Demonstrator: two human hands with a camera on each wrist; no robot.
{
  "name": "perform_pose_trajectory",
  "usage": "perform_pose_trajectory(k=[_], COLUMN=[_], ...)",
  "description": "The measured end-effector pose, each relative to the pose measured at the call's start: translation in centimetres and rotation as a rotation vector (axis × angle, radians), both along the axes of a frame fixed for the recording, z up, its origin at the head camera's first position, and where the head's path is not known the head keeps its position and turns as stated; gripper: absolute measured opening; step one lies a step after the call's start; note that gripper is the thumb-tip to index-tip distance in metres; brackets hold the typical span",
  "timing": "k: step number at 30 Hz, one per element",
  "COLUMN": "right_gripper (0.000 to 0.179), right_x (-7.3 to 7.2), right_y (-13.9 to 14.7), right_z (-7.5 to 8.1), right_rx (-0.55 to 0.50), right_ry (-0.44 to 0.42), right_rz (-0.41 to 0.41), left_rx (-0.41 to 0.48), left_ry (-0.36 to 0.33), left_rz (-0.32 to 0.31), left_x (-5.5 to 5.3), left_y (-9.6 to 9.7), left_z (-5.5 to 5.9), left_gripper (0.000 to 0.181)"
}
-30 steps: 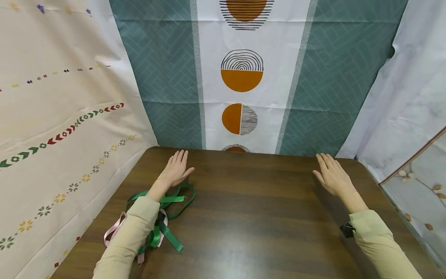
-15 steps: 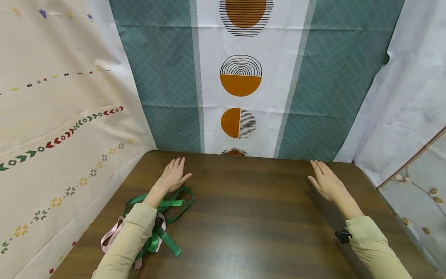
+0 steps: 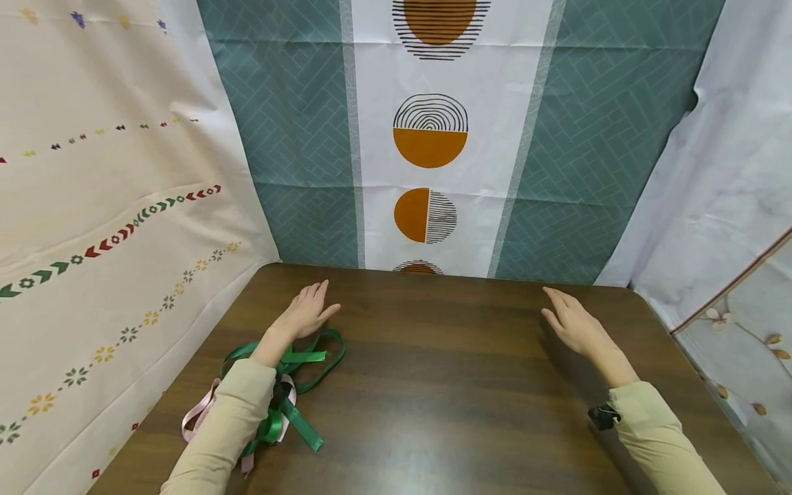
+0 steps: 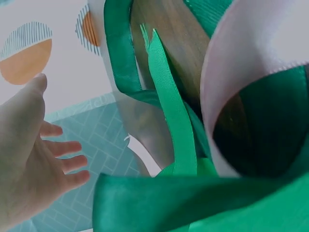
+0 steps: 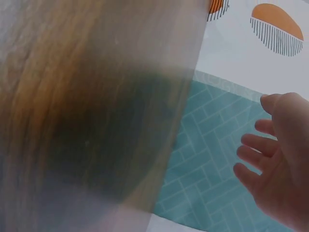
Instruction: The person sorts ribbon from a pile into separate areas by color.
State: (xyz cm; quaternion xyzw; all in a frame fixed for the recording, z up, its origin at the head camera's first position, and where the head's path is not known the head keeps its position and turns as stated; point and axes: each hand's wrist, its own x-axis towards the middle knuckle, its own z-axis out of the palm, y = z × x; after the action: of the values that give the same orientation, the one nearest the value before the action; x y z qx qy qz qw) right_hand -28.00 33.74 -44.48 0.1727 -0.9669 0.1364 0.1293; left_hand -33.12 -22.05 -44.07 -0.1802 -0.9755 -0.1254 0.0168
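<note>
My left hand (image 3: pixel 303 313) is held over the far left of the table with fingers straight, thumb apart and nothing in it. Under its forearm lies a loose heap of ribbons: green ribbon (image 3: pixel 302 426) in loops and cut ends, and pink ribbon (image 3: pixel 199 414) at the left. The sleeve hides part of the heap. In the left wrist view, green ribbon (image 4: pixel 173 111) with a frayed end and a wide pink loop (image 4: pixel 219 63) fill the right side, apart from the fingers. Over the far right of the table, my right hand (image 3: pixel 577 324) is extended and holds nothing.
A dark brown wooden table (image 3: pixel 433 371) spreads beneath both hands. Behind its far edge hangs a green and white patterned cloth (image 3: pixel 427 172). Cream cloth (image 3: pixel 111 206) borders the left side, and pale marbled cloth (image 3: pixel 736 172) the right.
My right hand has drifted left and slightly nearer. The left hand has come back a little toward me. The ribbons lie as before, and the head view has shifted slightly.
</note>
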Motion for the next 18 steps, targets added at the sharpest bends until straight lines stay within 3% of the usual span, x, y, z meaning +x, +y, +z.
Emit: perform_pose_trajectory(k=[6,12,18], right_gripper=[0.047,0.038,0.031], right_x=[-0.2,-0.4,-0.5], right_y=[-0.8,-1.4,-2.2], right_z=[0.1,0.0,-0.5], right_rx=[-0.044,-0.115,-0.144], right_ry=[-0.041,-0.046,-0.035], right_rz=[0.010,0.032,0.036], left_rx=[0.037,0.182,0.208], left_ry=[-0.081,-0.213,-0.250], left_rz=[0.004,-0.042,-0.107], left_x=[0.6,1.2,1.8], left_y=[-0.4,-0.9,-2.0], left_z=[0.3,1.3,1.8], left_gripper=[0.074,0.075,0.054])
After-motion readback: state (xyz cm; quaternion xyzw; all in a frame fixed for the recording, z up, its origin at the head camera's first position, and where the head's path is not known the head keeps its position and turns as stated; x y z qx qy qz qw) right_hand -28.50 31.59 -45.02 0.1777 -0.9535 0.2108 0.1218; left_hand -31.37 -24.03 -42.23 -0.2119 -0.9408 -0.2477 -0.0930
